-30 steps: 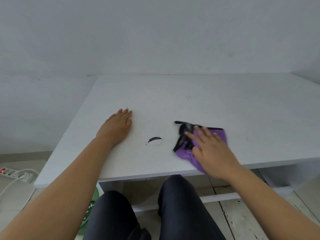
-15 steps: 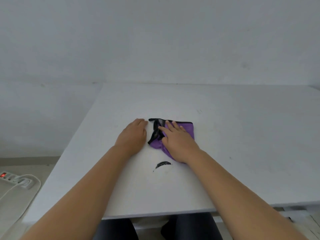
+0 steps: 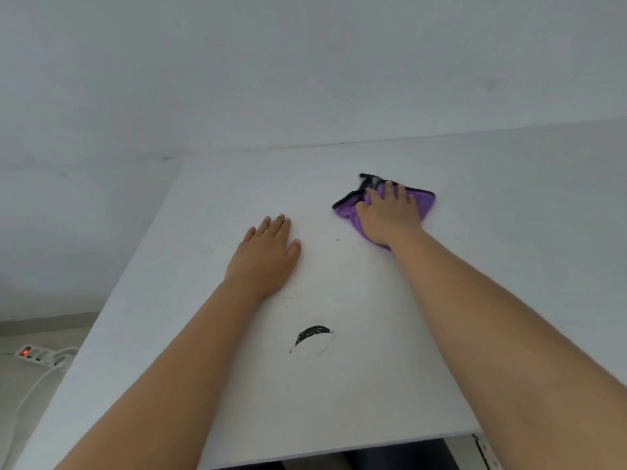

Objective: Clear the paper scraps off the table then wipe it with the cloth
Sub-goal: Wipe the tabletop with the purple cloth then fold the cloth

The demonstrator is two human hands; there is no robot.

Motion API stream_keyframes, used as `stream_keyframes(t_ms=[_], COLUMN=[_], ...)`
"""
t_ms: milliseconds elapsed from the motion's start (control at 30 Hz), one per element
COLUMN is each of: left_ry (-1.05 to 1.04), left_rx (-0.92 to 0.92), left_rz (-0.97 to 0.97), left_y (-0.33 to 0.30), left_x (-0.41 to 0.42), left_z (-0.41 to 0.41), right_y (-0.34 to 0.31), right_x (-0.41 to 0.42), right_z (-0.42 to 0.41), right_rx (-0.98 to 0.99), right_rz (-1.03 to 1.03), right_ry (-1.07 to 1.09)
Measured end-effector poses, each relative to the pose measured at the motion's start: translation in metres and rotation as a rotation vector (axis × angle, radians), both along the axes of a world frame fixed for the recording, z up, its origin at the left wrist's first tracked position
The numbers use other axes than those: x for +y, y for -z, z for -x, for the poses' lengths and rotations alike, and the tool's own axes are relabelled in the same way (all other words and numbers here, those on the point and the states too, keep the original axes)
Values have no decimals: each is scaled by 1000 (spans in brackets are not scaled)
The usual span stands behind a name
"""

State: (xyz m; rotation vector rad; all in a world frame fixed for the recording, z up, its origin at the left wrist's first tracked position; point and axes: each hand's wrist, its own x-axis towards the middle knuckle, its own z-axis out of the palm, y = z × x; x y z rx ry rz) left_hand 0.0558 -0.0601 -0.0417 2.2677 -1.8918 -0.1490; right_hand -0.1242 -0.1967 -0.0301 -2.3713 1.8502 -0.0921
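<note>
My right hand lies flat on the purple cloth, fingers straight and slightly spread, pressing it onto the far part of the white table. My left hand rests palm-down on the tabletop, fingers extended and close together, well apart from the cloth, beyond a black crescent mark.

No text, label, brand, number or sign can be read on any surface.
</note>
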Motion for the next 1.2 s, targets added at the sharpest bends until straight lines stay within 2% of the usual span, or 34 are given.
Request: stream_keyframes(t_ms=[167, 300, 467, 600, 767, 933, 1000, 1200], left_ry=[7, 43, 167, 219, 201, 223, 230, 210], left_rx=[-5, -53, 78, 93, 117, 83, 70, 62], left_rz=[3, 149, 174, 165, 84, 32, 12, 27], left_y=[-1, -7, -8, -6, -6, -4, -3, -4], left_x=[3, 6, 16, 18, 20, 14, 8, -26], left_z=[4, 19, 88, 121, 120, 119, 118, 112], right_y=[1, 3, 1, -1, 0, -2, -1, -1], right_x=[32, 79, 144, 182, 190, 159, 148, 109], right_z=[51, 61, 62, 108, 174, 162, 146, 102], right_rx=[9, 15, 11, 47, 76, 37, 21, 19], right_rz=[4, 10, 17, 28, 17, -32, -20, 8], right_ry=[183, 235, 124, 90, 308, 526, 427, -74])
